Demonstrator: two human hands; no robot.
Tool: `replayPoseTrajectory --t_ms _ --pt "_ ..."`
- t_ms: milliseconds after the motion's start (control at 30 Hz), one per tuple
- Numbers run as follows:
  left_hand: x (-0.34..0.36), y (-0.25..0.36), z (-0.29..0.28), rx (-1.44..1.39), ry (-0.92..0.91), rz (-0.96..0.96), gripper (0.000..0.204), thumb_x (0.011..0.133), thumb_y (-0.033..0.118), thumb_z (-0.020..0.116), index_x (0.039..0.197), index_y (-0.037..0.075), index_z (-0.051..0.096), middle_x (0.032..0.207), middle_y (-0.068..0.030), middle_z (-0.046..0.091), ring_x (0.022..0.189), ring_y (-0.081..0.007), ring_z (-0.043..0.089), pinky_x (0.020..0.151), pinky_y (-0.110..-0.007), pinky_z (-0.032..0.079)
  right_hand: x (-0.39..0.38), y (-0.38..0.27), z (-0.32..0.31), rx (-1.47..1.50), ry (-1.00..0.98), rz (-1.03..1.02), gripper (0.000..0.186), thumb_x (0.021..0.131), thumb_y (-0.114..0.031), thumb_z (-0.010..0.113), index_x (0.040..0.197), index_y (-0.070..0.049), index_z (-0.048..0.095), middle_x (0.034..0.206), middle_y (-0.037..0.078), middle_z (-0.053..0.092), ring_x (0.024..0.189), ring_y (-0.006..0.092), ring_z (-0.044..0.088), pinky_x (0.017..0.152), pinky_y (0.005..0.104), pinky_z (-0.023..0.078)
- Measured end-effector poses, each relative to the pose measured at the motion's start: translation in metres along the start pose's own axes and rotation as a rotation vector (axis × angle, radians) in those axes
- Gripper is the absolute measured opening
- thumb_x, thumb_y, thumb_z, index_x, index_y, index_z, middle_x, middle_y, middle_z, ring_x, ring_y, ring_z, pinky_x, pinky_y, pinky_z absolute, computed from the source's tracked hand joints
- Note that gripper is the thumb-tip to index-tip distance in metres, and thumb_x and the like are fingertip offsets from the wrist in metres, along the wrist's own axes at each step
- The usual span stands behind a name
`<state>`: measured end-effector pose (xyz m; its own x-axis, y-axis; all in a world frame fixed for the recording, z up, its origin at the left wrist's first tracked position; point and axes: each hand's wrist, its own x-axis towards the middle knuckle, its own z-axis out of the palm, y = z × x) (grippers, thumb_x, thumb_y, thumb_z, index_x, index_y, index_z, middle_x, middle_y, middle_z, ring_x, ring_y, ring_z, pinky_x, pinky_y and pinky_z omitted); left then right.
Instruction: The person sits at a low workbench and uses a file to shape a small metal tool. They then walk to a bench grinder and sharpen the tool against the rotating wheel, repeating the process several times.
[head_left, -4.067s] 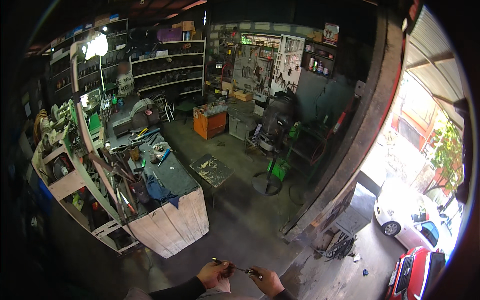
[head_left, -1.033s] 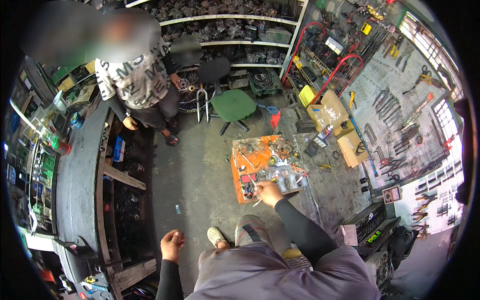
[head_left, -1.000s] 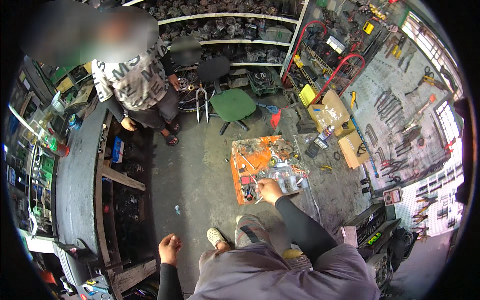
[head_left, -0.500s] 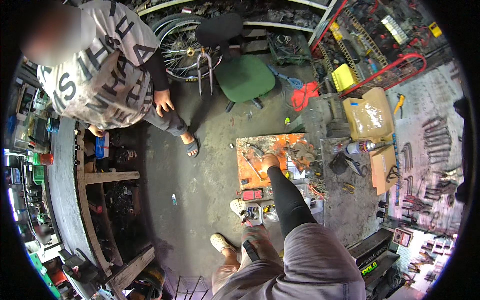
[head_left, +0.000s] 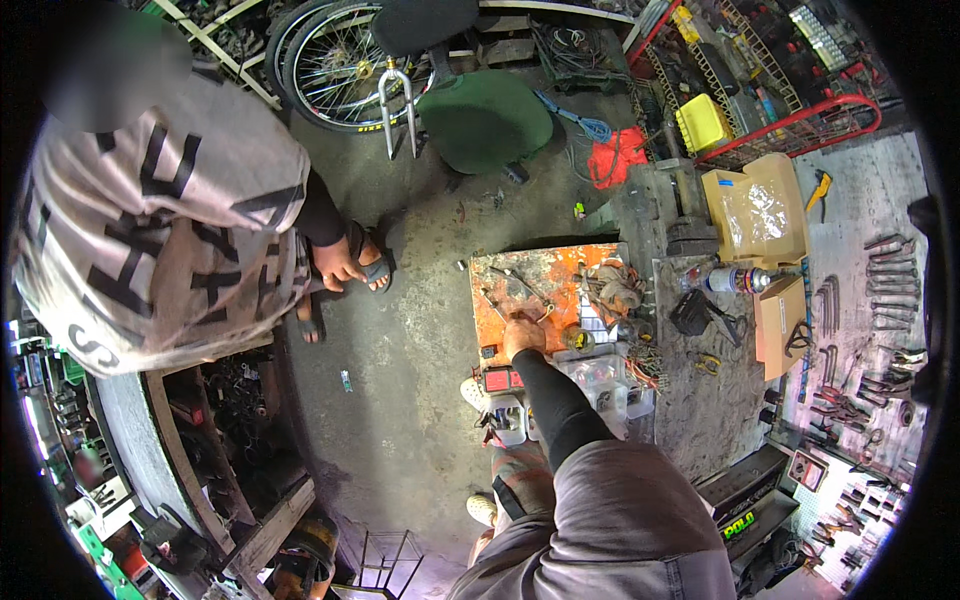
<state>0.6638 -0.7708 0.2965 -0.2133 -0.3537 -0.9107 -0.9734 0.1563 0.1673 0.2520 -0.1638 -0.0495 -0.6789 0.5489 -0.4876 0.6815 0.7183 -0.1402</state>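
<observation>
My right hand (head_left: pixel 523 336), at the end of a black-sleeved arm, is down on the paint-worn orange tabletop (head_left: pixel 488 328). Its fingers are curled, and whatever they hold is hidden beneath them. Just beyond the fingertips lies a long thin metal tool (head_left: pixel 530 285), slanting across the surface. A second slim metal tool (head_left: pixel 491 300) runs down to the hand from the left. Right of them is a heap of greyish metal parts or rag (head_left: pixel 612 288), too cluttered to tell. A small round yellowish container (head_left: pixel 577 338) stands beside my wrist. My left hand is out of view.
Clear plastic boxes (head_left: pixel 590 372) and a red-and-black case (head_left: pixel 500 379) line the table's near edge. A grey workbench (head_left: pixel 700 400) adjoins on the right, with a spray can (head_left: pixel 735 279) and cartons. Another person (head_left: pixel 180 230) bends at the left. A green chair (head_left: pixel 485 120) stands behind.
My right hand has moved left and nearer on the orange tabletop. The slim tool beside it has shifted. The other person has leaned in closer, and my view has shifted a little.
</observation>
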Motion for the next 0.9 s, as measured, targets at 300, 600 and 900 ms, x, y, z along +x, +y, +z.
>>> replayPoseTrajectory --t_ms 300,600,900 --pt "-0.011 -0.03 0.011 0.187 0.085 0.096 0.035 0.106 0.021 0.074 0.135 0.002 0.069 0.117 -0.0129 0.079 0.104 -0.0222 0.077 0.083 -0.036 0.061 -0.058 -0.043 -0.065 0.144 -0.024 -0.13 0.029 0.099 -0.018 0.06 0.122 -0.003 0.07 0.122 0.022 0.077 0.111 0.0381 0.077 0.094 0.0504 0.062" --pt "0.035 -0.061 0.029 0.307 0.15 0.648 0.03 0.104 0.018 0.077 0.127 0.0 0.072 0.11 -0.0138 0.08 0.101 -0.0237 0.078 0.083 -0.037 0.062 -0.253 -0.058 -0.129 0.43 -0.039 -0.79 0.021 0.105 -0.029 0.065 0.108 -0.011 0.076 0.09 0.018 0.075 0.088 0.0424 0.074 0.079 0.0548 0.057" --pt "-0.056 -0.041 0.038 -0.55 0.258 0.919 0.08 0.099 0.004 0.079 0.168 0.011 0.039 0.138 -0.0145 0.066 0.116 -0.0204 0.066 0.101 -0.035 0.056 -0.537 -0.105 -0.132 0.269 -0.655 -1.536 0.026 0.102 -0.03 0.067 0.105 -0.007 0.079 0.097 0.019 0.078 0.095 0.0405 0.075 0.085 0.0519 0.058"
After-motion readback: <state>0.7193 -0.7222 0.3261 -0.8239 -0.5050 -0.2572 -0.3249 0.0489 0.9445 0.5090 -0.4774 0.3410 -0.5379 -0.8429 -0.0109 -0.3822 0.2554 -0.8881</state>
